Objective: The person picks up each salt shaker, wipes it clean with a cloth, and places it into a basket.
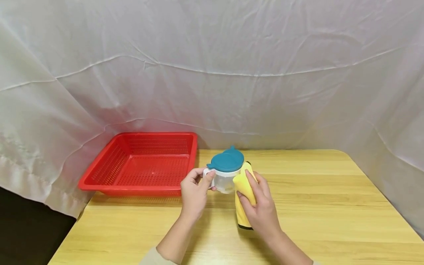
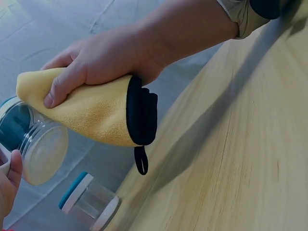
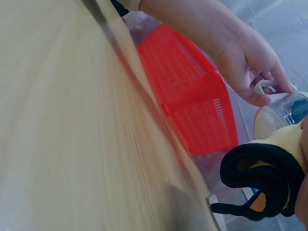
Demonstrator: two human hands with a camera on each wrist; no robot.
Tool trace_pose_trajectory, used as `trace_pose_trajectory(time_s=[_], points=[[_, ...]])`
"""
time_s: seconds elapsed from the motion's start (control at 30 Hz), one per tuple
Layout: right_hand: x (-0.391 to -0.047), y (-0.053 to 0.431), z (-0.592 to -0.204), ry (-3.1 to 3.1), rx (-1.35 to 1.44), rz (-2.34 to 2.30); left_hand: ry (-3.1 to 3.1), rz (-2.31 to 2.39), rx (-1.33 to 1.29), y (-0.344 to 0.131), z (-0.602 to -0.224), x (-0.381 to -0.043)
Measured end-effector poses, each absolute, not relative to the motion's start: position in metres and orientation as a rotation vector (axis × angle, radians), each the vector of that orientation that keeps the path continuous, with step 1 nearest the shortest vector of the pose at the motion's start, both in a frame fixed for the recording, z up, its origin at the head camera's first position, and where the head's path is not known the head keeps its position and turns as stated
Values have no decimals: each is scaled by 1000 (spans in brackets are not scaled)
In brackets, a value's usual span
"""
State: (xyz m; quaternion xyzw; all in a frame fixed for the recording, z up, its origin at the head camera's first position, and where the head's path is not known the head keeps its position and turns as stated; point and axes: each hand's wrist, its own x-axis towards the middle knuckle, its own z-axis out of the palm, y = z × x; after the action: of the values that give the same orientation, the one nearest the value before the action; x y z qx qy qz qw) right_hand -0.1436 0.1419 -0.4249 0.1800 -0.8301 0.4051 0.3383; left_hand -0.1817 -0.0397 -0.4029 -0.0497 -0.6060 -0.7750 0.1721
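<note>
My left hand (image 1: 195, 193) grips the white handle (image 3: 267, 84) of a clear seasoning jar (image 1: 225, 182) with a teal lid (image 1: 228, 161). The jar is held over the table, with its round base (image 2: 45, 154) showing in the left wrist view. A folded yellow cloth (image 1: 244, 189) with black edging is in my right hand (image 1: 264, 208), thumb on one side and fingers on the other. Its upper end overlaps the jar's right side. From the cloth's lower end hangs a small black loop (image 2: 141, 161), seen in the left wrist view.
On the left of the wooden table (image 1: 331, 206) sits a red perforated basket (image 1: 139, 190). A second clear jar (image 2: 91, 201) with a teal and white top stands on the table in the left wrist view. Pale fabric (image 1: 212, 99) hangs behind the table.
</note>
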Motion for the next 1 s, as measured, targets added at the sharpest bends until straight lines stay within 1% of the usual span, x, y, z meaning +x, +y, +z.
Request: trace_pose_trajectory(time_s=[0.37,0.57,0.83,1.0], points=[[-150,142,-422,-1983,603,692,-1671,-2238,-166,-38,-403,-182],[-151,144,-423,-1945,687,632,-1655,-2250,-153,-39,-405,-183],[-155,142,-414,-1762,849,514,-1654,-2280,-177,-39,-407,-184],[-151,140,-411,-1775,872,457,-1685,-2290,-193,-39,-407,-182]])
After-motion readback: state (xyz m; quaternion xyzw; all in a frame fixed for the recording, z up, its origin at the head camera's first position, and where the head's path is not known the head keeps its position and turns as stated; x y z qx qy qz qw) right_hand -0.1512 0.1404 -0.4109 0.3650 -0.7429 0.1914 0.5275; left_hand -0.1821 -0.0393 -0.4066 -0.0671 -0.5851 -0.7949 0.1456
